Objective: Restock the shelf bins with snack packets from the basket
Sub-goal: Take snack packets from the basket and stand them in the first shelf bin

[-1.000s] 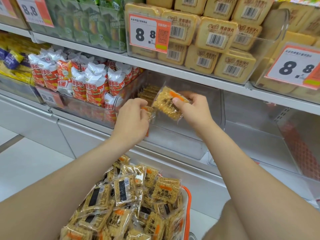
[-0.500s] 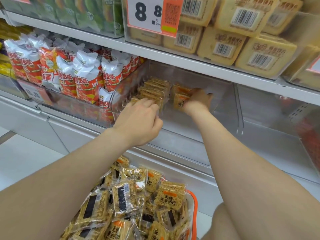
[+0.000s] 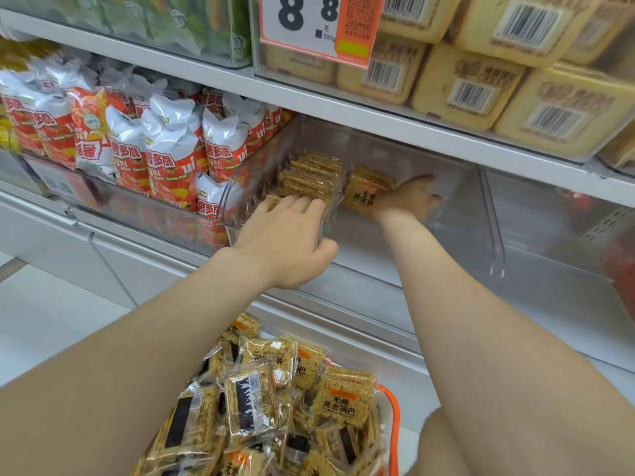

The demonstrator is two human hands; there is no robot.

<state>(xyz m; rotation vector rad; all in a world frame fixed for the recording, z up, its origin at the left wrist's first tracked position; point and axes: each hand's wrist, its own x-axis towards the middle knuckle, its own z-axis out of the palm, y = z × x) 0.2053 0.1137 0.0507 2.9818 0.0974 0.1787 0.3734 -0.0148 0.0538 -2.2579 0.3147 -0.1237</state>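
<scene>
A clear shelf bin [image 3: 378,269] holds a row of golden rice-crisp packets [image 3: 311,176] standing on edge at its left side. My left hand [image 3: 285,238] reaches over the bin's front, with its fingers lying on the front of that row. Deeper in, my right hand [image 3: 410,197] rests against the right edge of one upright packet [image 3: 360,197] beside the row. Its fingers spread away from the packet and its thumb is hidden. Below my arms, the orange-rimmed basket [image 3: 395,413] is heaped with several more packets [image 3: 338,401].
Red and white chip bags [image 3: 165,159] fill the bin to the left. Yellow cake packs [image 3: 464,87] and a price tag [image 3: 316,25] sit on the shelf above, close over the bin's opening. Another clear bin [image 3: 549,242] stands to the right.
My right hand carried its packet from the bin's front to the back and stood it beside the row. My left hand pushed its packet onto the row. The view has moved closer.
</scene>
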